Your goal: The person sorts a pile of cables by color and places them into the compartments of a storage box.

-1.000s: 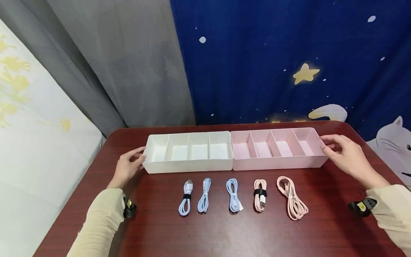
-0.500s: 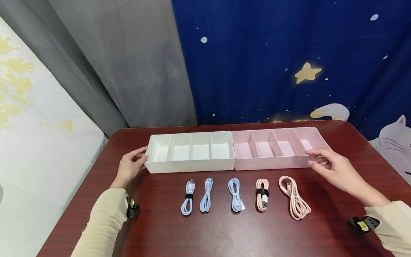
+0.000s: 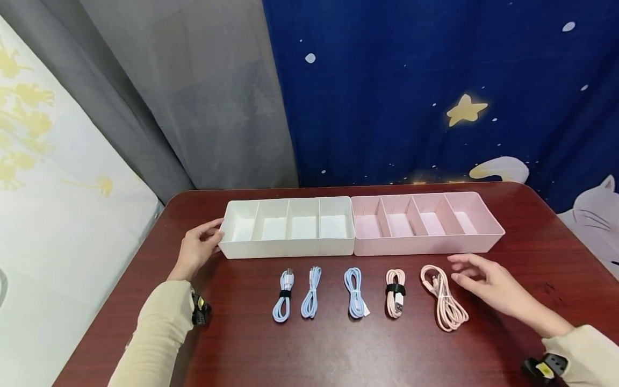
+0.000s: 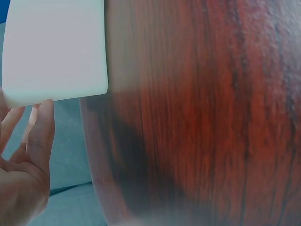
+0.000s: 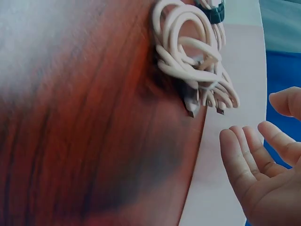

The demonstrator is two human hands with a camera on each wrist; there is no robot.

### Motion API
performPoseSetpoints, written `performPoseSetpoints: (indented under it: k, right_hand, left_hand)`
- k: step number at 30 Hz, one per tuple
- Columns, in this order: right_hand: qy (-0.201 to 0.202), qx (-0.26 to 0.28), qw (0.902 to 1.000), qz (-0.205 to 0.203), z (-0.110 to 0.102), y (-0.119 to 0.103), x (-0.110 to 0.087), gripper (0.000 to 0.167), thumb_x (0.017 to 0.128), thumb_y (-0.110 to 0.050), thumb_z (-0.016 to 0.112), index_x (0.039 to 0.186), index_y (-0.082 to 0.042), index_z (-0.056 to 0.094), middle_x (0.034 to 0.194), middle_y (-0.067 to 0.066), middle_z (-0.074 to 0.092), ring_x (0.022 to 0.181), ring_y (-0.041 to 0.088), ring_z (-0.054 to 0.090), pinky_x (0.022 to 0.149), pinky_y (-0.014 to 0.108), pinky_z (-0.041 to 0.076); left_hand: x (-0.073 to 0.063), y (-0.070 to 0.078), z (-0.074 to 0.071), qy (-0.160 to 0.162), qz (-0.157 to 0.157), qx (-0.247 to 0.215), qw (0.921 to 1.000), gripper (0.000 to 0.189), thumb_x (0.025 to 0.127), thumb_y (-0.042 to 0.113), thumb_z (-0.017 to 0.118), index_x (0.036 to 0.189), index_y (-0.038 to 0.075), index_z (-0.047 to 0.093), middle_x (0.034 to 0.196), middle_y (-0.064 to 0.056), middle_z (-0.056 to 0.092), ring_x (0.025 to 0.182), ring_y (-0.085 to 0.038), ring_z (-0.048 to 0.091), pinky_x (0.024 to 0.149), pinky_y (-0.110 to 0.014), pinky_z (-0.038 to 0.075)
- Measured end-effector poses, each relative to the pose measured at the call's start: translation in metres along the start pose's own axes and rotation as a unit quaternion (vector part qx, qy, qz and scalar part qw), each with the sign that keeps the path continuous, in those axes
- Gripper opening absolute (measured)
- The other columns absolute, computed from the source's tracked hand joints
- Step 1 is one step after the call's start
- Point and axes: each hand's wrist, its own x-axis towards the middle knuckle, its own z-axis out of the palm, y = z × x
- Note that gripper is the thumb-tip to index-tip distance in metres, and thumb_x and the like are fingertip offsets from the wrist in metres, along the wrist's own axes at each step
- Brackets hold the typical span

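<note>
My left hand rests its fingertips on the left end of a white divided storage box; the left wrist view shows the fingers at the box's end wall. A pink divided box stands end to end with the white one. My right hand hovers relaxed and holds nothing, just right of a coiled pink cable. In the right wrist view its fingers are spread, apart from that cable's connector ends.
Left of that cable lie a pink cable with a black strap and several blue coiled cables, one also strapped in black. All sit on a dark red-brown table. Grey and blue curtains hang behind.
My right hand has left the pink box's right end and come down and toward me, near the rightmost pink cable. The left hand stays at the white box.
</note>
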Motion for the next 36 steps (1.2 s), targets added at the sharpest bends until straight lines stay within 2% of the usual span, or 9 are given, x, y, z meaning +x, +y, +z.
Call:
performPoseSetpoints:
  k: [2,5,8,11,13,16,21,29,36]
  right_hand:
    - [0.001,0.01,0.9999,0.003,0.002,0.001,-0.002,0.028,0.077,0.003,0.063,0.104,0.008,0.054,0.087,0.013,0.061,0.074,-0.003,0.057,0.059,0.012,0.044]
    - [-0.005,0.027,0.9996,0.003,0.005,0.004,-0.003,0.03,0.077,0.004,0.063,0.105,0.008,0.054,0.087,0.007,0.06,0.074,-0.002,0.057,0.059,0.014,0.045]
    - [-0.021,0.056,0.9982,-0.001,0.007,0.007,-0.004,0.032,0.076,0.006,0.063,0.107,0.008,0.052,0.089,0.0,0.058,0.075,-0.001,0.057,0.059,0.015,0.046]
    - [-0.041,0.083,0.9957,0.001,0.01,0.01,-0.004,0.035,0.076,0.007,0.062,0.108,0.01,0.05,0.09,-0.001,0.056,0.075,0.002,0.058,0.06,0.016,0.047]
    - [-0.05,0.097,0.994,0.014,0.011,0.011,-0.005,0.036,0.076,0.007,0.061,0.109,0.014,0.048,0.09,0.002,0.056,0.075,0.003,0.058,0.06,0.018,0.047]
    - [-0.058,0.112,0.9904,0.055,0.012,0.011,-0.007,0.038,0.078,0.004,0.061,0.11,0.016,0.046,0.09,0.007,0.056,0.074,0.004,0.058,0.06,0.019,0.048]
    - [-0.075,0.158,0.9782,0.112,0.014,0.01,-0.008,0.041,0.081,0.001,0.059,0.115,0.017,0.043,0.094,0.017,0.055,0.075,0.007,0.059,0.06,0.026,0.051]
    - [-0.076,0.148,0.9791,0.117,0.02,0.012,-0.007,0.041,0.081,-0.003,0.061,0.114,0.016,0.045,0.092,0.016,0.055,0.07,0.009,0.059,0.059,0.024,0.049]
    - [-0.078,0.156,0.9752,0.137,0.021,0.013,-0.009,0.042,0.081,-0.004,0.06,0.116,0.015,0.044,0.093,0.017,0.054,0.071,0.01,0.058,0.06,0.024,0.049]
  left_hand:
    - [0.0,0.0,0.0,0.001,-0.001,0.0,1.0,0.038,0.089,0.018,0.055,0.126,0.012,0.052,0.102,-0.015,0.057,0.072,0.0,0.055,0.063,-0.021,0.05]
    - [0.0,0.001,0.001,0.004,-0.003,0.0,1.0,0.038,0.088,0.017,0.055,0.125,0.011,0.052,0.102,-0.015,0.058,0.072,0.001,0.055,0.063,-0.02,0.05]
    - [0.0,0.001,0.0,0.006,-0.006,-0.001,1.0,0.038,0.088,0.016,0.055,0.125,0.011,0.052,0.102,-0.015,0.058,0.071,0.001,0.054,0.062,-0.02,0.05]
    - [0.0,0.001,-0.001,0.007,-0.009,0.001,0.9999,0.038,0.088,0.016,0.055,0.126,0.011,0.052,0.102,-0.015,0.057,0.07,0.0,0.055,0.063,-0.021,0.05]
    - [0.0,0.001,-0.001,0.006,-0.01,-0.001,0.9999,0.038,0.088,0.016,0.055,0.126,0.011,0.052,0.102,-0.015,0.057,0.071,0.0,0.055,0.063,-0.022,0.05]
    - [0.0,0.002,0.0,0.002,-0.01,-0.002,0.9999,0.038,0.088,0.015,0.055,0.126,0.011,0.052,0.101,-0.015,0.056,0.072,-0.002,0.055,0.063,-0.022,0.05]
    - [0.0,0.003,0.0,0.001,-0.009,-0.002,1.0,0.038,0.089,0.014,0.054,0.126,0.011,0.052,0.102,-0.015,0.056,0.072,-0.002,0.055,0.062,-0.019,0.049]
    - [0.0,0.003,0.0,-0.002,-0.012,-0.007,0.9999,0.038,0.089,0.015,0.054,0.126,0.011,0.051,0.104,-0.015,0.056,0.074,-0.001,0.055,0.063,-0.02,0.05]
    - [0.001,0.002,0.0,-0.005,-0.016,-0.011,0.9998,0.039,0.089,0.015,0.054,0.127,0.011,0.05,0.105,-0.015,0.056,0.075,-0.001,0.055,0.064,-0.02,0.05]
